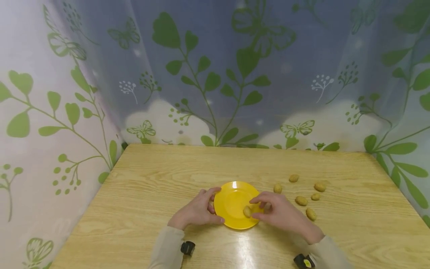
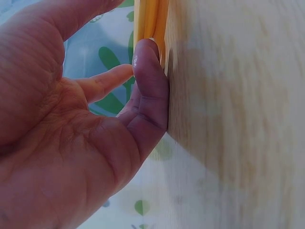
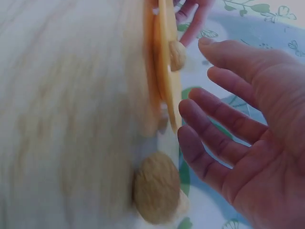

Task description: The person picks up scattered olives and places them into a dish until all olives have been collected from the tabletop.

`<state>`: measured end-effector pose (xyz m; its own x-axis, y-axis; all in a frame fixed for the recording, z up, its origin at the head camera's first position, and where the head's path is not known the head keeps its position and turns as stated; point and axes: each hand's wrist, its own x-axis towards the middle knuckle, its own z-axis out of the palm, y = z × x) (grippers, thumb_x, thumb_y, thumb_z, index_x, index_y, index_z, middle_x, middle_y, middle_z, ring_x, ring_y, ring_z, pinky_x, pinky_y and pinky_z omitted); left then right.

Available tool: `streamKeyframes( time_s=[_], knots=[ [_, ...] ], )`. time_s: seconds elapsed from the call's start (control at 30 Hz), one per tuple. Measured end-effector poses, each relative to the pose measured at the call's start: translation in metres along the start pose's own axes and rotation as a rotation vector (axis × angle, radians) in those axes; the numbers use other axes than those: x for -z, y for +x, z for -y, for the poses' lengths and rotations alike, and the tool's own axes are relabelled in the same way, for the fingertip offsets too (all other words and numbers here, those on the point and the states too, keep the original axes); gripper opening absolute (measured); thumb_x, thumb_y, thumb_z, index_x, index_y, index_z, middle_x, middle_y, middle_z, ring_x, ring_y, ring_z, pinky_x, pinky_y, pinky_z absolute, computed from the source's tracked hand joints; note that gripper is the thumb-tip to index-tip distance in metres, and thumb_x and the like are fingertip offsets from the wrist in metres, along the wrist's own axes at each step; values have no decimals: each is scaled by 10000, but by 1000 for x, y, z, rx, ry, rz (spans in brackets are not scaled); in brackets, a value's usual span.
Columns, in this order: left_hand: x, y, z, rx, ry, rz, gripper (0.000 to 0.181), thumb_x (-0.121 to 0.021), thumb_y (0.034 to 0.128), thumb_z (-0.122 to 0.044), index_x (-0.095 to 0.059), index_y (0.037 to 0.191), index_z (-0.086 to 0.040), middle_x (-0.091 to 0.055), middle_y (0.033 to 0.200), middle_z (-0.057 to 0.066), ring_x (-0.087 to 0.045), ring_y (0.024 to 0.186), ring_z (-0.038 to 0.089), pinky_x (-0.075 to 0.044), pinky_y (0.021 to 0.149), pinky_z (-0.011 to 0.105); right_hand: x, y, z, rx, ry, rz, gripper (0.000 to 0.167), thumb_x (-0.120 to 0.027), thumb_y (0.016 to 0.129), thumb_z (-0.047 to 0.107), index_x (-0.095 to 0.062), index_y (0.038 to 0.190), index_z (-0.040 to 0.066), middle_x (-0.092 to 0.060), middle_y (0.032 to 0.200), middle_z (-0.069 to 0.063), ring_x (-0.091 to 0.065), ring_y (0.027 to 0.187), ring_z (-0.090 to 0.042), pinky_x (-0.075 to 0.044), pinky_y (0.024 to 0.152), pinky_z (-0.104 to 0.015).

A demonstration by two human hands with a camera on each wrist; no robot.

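A round yellow plate (image 1: pixel 231 215) lies on the wooden table. On its right part sits a small brown oval piece (image 1: pixel 247 212) with a wrinkled surface, like a walnut or small potato; I cannot tell which. My left hand (image 1: pixel 199 209) holds the plate's left edge, with its thumb at the near rim and a finger at the far rim. In the left wrist view its fingers curl against the plate's edge (image 2: pixel 151 19). Over the right rim is my right hand (image 1: pixel 280 212). Its fingers and thumb are spread, apart from the piece in the right wrist view (image 3: pixel 177 56).
Several similar brown pieces (image 1: pixel 301 201) lie scattered on the table (image 1: pixel 151 179) right of the plate. One (image 3: pixel 157 188) shows large in the right wrist view, below the right hand. A patterned curtain (image 1: pixel 215 74) hangs behind the table's far edge.
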<state>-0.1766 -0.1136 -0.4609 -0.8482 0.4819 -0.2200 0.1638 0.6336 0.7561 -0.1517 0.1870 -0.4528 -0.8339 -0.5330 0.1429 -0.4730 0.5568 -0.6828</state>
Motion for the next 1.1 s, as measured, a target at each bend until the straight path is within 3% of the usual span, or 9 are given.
streamKeyframes(
  time_s=[0.27, 0.43, 0.7, 1.1],
  knots=[
    [-1, 1, 3, -2, -2, 1, 958, -903, 780, -269, -371, 1563, -125, -481, 1235, 126, -581, 872, 131, -505, 795, 234, 22, -15, 2, -42, 10, -62, 315, -809, 884, 221, -740, 1167, 99, -734, 1118, -93, -669, 905, -210, -550, 693, -238],
    [0, 1, 2, 0, -1, 3, 962, -901, 782, -273, -366, 1567, -123, -481, 1252, 134, -578, 880, 134, -507, 805, 244, 30, -25, -5, -21, -14, -134, 293, -822, 872, 198, -746, 1143, 116, -723, 1050, -59, -663, 868, -168, -557, 673, -244],
    [0, 0, 0, 1, 0, 5, 963, -900, 782, -275, -365, 1567, -117, -485, 1260, 143, -582, 876, 127, -507, 807, 242, 44, -44, -15, -66, -20, -183, 302, -817, 879, 215, -739, 1163, 145, -726, 1135, -64, -654, 915, -99, -542, 681, -243],
    [-1, 0, 1, 3, 3, 1, 964, -902, 779, -273, -367, 1567, -126, -485, 1265, 143, -579, 880, 134, -503, 803, 249, 57, -65, -30, -9, -76, -266, 331, -850, 830, 133, -742, 1136, 198, -720, 1096, -1, -650, 913, -6, -559, 646, -248]
  ],
)
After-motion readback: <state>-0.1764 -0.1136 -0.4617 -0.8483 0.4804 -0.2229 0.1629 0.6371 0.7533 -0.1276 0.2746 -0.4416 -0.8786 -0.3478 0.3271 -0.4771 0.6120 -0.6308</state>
